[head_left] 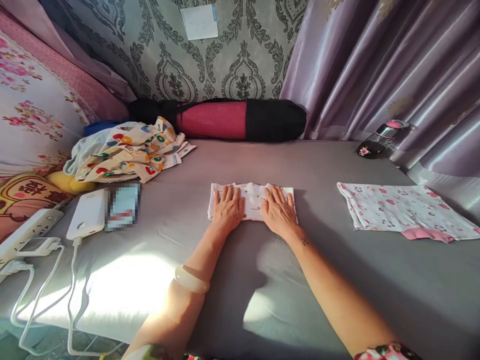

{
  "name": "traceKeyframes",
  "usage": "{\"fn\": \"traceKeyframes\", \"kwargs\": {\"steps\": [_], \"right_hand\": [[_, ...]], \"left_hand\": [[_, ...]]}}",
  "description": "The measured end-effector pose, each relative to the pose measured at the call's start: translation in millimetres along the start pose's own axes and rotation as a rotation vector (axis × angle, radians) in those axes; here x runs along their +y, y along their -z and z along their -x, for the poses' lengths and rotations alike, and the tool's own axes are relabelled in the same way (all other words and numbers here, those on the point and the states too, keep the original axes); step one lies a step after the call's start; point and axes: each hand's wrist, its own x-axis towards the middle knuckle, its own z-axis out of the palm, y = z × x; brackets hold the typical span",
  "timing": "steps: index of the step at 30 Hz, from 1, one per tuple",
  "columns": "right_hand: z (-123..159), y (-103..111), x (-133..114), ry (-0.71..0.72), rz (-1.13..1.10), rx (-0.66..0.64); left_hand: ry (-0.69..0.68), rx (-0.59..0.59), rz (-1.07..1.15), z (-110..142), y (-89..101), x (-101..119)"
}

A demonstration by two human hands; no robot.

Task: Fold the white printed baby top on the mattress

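Observation:
A small white printed cloth [253,204], folded into a flat rectangle, lies on the grey sheet in front of me. My left hand [228,207] rests palm down on its left part, fingers stretched out. On the right part lies my right hand [278,209], also flat with the fingers spread a little. A strip of the cloth shows between the two hands; the rest is partly covered by them. Farther right, a white cloth garment [405,207] with pink and red prints and a pink edge lies flat and folded.
Rumpled, colourfully printed clothes [131,152] lie at the back left. A black and red rolled bag [213,120] runs along the wall. A dark bottle [380,140] stands by the curtain. At left are a white power bank [88,212], a blurred-out flat item [123,206] and a power strip [32,235] with cables.

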Motion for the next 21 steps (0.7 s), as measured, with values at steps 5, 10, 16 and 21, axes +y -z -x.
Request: {"fn": "traceKeyframes", "kwargs": {"steps": [5, 10, 16, 21], "right_hand": [[0, -1, 0, 0.004, -0.007, 0.013], [0, 3, 1, -0.003, -0.008, 0.019], [0, 5, 9, -0.078, 0.03, 0.08], [0, 2, 13, -0.152, 0.022, -0.009]], "left_hand": [[0.008, -0.006, 0.019, 0, 0.8, -1], [0.006, 0.056, 0.026, 0, 0.8, -2], [0.107, 0.209, -0.034, 1, 2.9, -9], [0.175, 0.079, -0.029, 1, 0.6, -15]]}}
